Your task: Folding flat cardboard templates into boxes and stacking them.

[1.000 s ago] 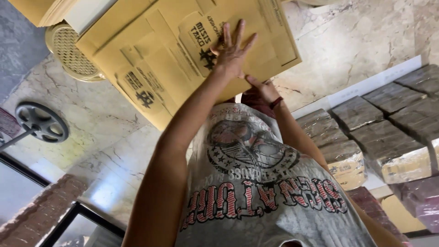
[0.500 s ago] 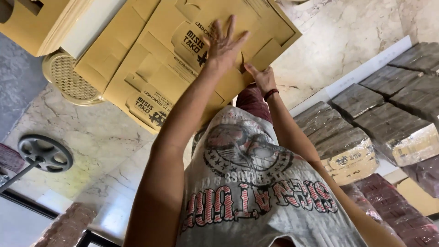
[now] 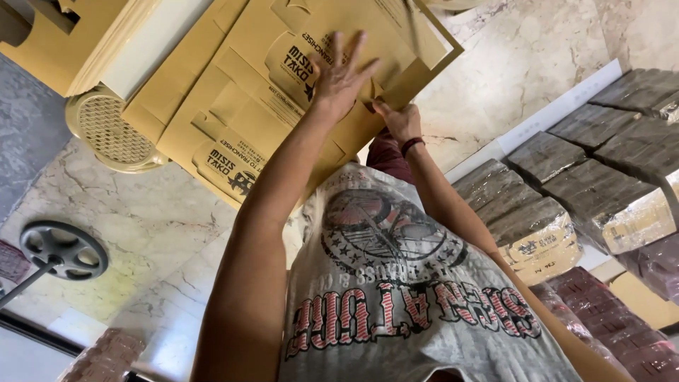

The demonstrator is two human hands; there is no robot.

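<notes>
Reaching up, the left hand (image 3: 339, 81) lies flat, fingers spread, on the flat brown die-cut cardboard sheet (image 3: 283, 106); the right hand (image 3: 397, 120) pinches its lower edge, fingertips partly hidden.

1. The left hand (image 3: 339, 78) lies flat, fingers spread, on a flat brown cardboard box blank (image 3: 283, 106).
2. The right hand (image 3: 397, 120) pinches the blank's near edge, just beside the left hand.
3. Under the blank, away from both hands, stands a beige perforated stool (image 3: 113, 134).
4. Wrapped bundles (image 3: 566, 205) lie well apart, beyond the right forearm.
</notes>
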